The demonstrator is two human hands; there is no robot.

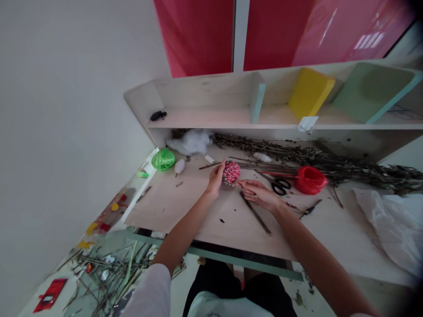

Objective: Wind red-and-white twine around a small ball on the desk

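Observation:
My left hand (216, 178) grips a ball of red-and-white twine (231, 172) from its left side, above the pale wooden tabletop (185, 211). My right hand (256, 194) reaches in from the right, its fingertips at the ball's lower edge; any strand between them is too small to make out. A thin dark stick (254, 212) lies just below that hand. To its right are black-handled scissors (280, 186) and a red roll of cord (310, 180). A green raffia ball (163, 159) sits further left.
Dry budded branches (264, 152) and white cotton fluff (190, 141) lie along the table's back, under a pale shelf (205, 118). A white plastic bag (393, 224) covers the right side. Cut stems (109, 273) lie on the floor below the table's front edge.

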